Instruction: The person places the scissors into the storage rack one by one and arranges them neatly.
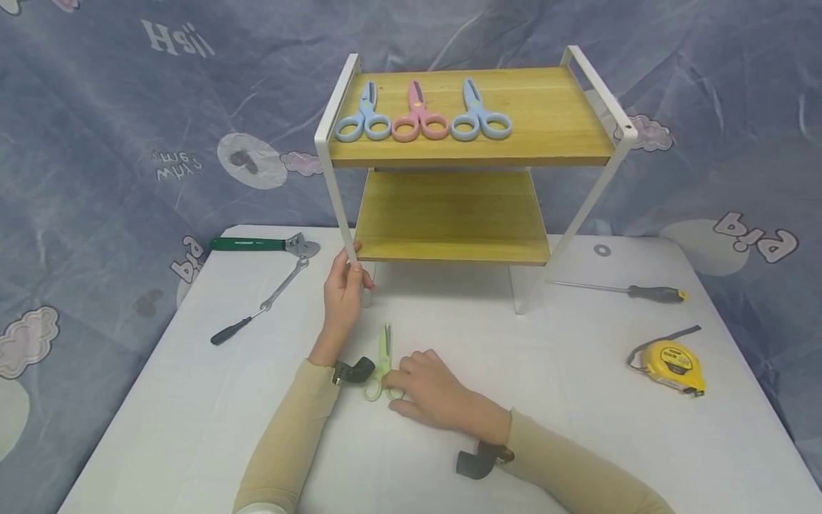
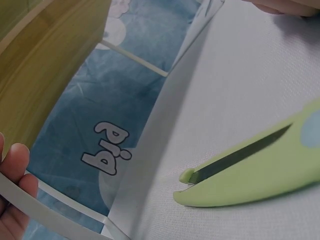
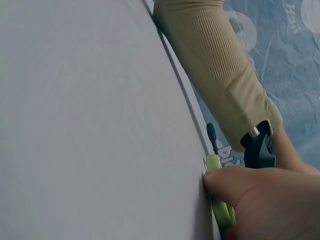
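My left hand (image 1: 343, 296) holds the front left leg of a two-tier shelf (image 1: 449, 260), fingers around the white metal just below the lower board. In the left wrist view, fingers (image 2: 17, 162) show behind that white bar. Green scissors (image 1: 384, 350) lie on the table in front of the shelf, blades pointing toward it. At their right handle loop, my right hand (image 1: 433, 389) pinches with thumb and fingers; the fingers partly hide the loop. The right wrist view has the thumb (image 3: 230, 182) over the green handle (image 3: 222, 212).
On the top board lie two blue scissors (image 1: 364, 118) (image 1: 477, 116) and pink scissors (image 1: 418, 118) between them. To the left are an adjustable wrench (image 1: 257, 244), a spanner (image 1: 285, 283) and a dark-handled tool (image 1: 232, 330). A screwdriver (image 1: 648, 293), washer (image 1: 601, 250) and yellow tape measure (image 1: 674, 364) lie right.
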The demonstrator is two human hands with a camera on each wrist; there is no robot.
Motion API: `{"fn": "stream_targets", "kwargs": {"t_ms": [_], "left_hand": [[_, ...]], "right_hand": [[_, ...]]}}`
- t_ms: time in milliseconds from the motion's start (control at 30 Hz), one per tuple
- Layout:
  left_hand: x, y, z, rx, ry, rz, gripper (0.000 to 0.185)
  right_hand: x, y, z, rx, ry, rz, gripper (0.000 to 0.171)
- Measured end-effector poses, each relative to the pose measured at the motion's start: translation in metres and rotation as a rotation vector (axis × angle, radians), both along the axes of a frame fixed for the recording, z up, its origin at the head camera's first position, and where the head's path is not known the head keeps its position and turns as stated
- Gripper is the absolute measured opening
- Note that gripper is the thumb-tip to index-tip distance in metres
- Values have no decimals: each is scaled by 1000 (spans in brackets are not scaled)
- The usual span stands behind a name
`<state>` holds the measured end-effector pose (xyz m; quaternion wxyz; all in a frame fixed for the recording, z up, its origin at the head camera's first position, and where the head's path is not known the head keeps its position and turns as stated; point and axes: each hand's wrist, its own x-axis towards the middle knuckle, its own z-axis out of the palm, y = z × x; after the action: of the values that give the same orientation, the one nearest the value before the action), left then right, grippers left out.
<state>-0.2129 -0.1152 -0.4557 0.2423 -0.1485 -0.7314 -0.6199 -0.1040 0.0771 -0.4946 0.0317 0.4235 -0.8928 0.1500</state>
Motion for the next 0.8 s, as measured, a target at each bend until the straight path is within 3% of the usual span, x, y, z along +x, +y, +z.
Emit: {"fn": "stream_targets", "kwargs": {"t_ms": [200,433,800], "left_hand": [[2,1,4,-2,-14,5,35],[20,6,30,0,-20,-16,33],[20,6,30,8,-18,-22,33]], "right_hand": [[-5,8,-1,-79,-48,-16,22],[-12,19,2,-90,-56,-35,16],[-22,36,7,-70,-58,-127,17]]}}
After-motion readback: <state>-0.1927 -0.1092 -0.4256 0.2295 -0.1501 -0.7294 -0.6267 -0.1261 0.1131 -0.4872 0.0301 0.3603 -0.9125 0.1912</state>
